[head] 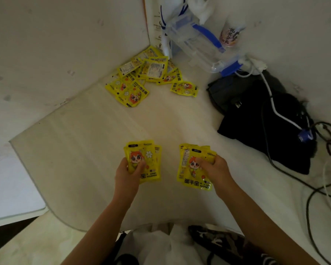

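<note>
Pale mat (80, 150) bears a pile (141, 77) of packets; nearer than this pile, left hand (127, 174) grips the left stack (148, 150) and right hand (217, 169) the right stack (189, 180), fingers curled, probably for sorting.

Two small stacks of glossy yellow packets, each printed with an orange-haired cartoon figure, are held face up, side by side but apart. The left stack (144, 159) is gripped by the left hand (127, 174). The right stack (194, 169), slightly fanned, is gripped by the right hand (216, 169).
</note>
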The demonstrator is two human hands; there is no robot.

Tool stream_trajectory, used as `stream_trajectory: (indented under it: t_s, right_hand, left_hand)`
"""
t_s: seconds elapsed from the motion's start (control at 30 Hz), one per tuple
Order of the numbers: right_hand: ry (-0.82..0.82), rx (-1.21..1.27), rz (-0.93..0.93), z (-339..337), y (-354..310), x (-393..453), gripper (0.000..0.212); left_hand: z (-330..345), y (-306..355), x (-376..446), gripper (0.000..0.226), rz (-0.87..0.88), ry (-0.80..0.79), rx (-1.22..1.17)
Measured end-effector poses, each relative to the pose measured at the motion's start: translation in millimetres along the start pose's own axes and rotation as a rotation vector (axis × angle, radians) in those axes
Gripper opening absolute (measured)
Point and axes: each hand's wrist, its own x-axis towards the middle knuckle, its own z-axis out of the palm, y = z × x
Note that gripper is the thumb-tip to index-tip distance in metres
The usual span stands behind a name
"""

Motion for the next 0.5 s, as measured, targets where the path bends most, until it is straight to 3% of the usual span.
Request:
stream_trajectory:
  t_s: [0.5]
  right_hand:
    - [0.331,0.343,0.104,44.8,126.6,-160.4,0.016]
  left_hand:
    - [-59.1,-53.6,-58.9,0.01,0.049,-0.46,0.102]
